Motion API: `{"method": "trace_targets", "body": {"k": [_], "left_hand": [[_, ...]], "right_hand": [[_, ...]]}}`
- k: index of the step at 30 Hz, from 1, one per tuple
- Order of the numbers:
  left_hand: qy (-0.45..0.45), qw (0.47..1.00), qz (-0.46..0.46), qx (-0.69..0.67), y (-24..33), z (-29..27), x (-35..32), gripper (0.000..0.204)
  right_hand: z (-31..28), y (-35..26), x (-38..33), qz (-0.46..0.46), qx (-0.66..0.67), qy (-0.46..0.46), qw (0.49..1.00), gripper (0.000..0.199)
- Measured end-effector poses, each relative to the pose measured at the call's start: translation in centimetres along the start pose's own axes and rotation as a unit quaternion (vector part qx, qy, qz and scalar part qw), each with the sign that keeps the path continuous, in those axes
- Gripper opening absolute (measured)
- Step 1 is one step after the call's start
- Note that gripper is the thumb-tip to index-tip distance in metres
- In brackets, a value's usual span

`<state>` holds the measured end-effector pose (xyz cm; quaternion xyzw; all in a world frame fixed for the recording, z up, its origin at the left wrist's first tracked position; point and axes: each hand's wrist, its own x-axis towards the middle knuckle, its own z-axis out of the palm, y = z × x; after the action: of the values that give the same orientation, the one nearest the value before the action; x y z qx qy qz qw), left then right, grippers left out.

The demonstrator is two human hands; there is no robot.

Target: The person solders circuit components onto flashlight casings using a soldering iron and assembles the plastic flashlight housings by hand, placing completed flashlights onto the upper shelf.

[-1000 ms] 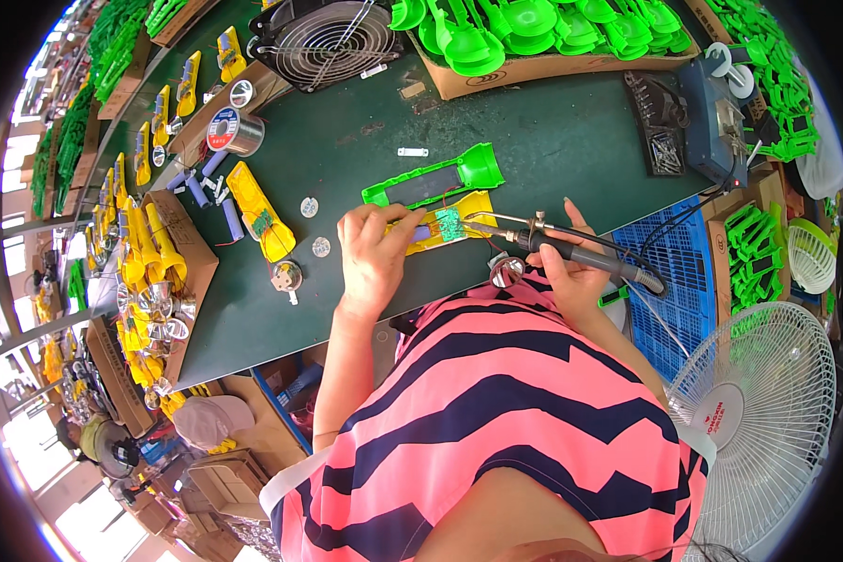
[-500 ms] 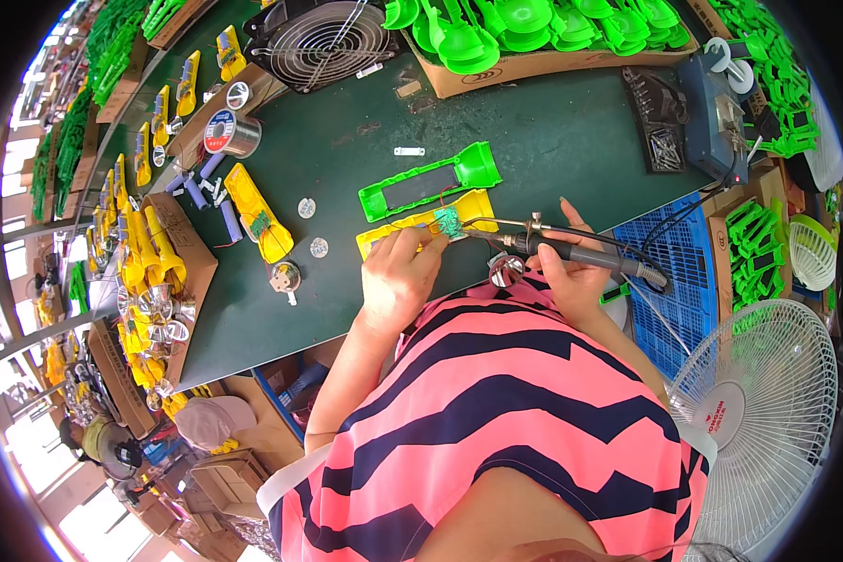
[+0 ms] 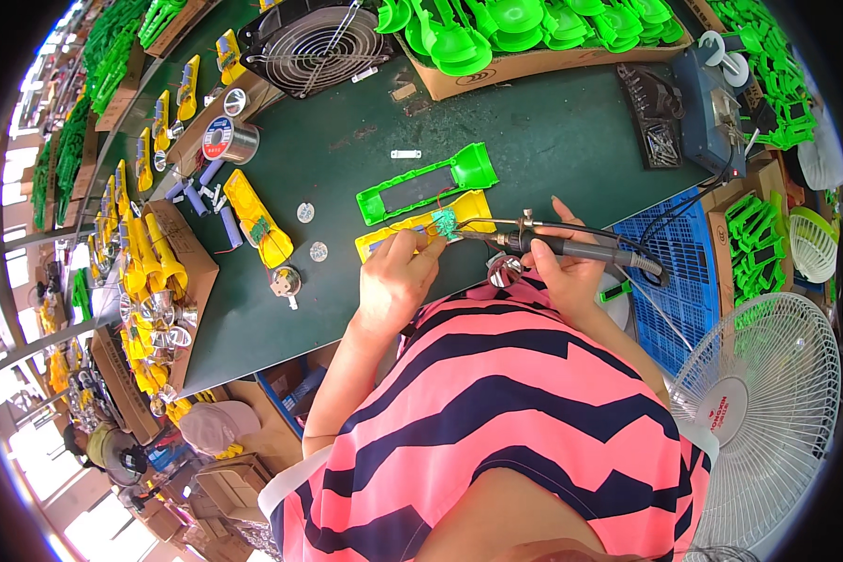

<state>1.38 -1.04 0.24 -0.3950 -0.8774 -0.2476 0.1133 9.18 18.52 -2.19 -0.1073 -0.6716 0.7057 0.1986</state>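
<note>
Left hand (image 3: 395, 281) rests on the near end of a yellow plastic shell (image 3: 420, 228) lying on the green desk (image 3: 553, 140), fingers curled and pinching something thin at the small green circuit board (image 3: 445, 223) seated in that shell; what exactly is pinched is too small to tell. Right hand (image 3: 567, 267) is clenched around the dark handle of a soldering iron (image 3: 571, 248), whose metal tip points left and meets the circuit board. A black cord runs from the iron's handle toward the right, over a blue crate (image 3: 684, 272). Just beyond the yellow shell lies a green plastic shell (image 3: 431, 180), roughly parallel to it. Left of the hands, another yellow shell (image 3: 258, 220) lies by itself, with a solder spool (image 3: 227, 139) farther off. At the far edge sit a round metal fan (image 3: 314, 42) and a cardboard box of green parts (image 3: 534, 33).
</note>
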Motion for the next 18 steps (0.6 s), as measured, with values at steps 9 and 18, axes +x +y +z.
{"method": "trace_targets", "body": {"k": [9, 18], "left_hand": [[-0.009, 1.000, -0.014, -0.008, 0.04, 0.01, 0.12, 0.023], [-0.004, 1.000, -0.016, -0.005, -0.04, 0.08, 0.17, 0.022]], "right_hand": [[0.20, 0.35, 0.02, 0.005, 0.021, -0.003, 1.000, 0.017], [0.05, 0.33, 0.01, 0.055, 0.069, 0.000, 0.996, 0.019]]}}
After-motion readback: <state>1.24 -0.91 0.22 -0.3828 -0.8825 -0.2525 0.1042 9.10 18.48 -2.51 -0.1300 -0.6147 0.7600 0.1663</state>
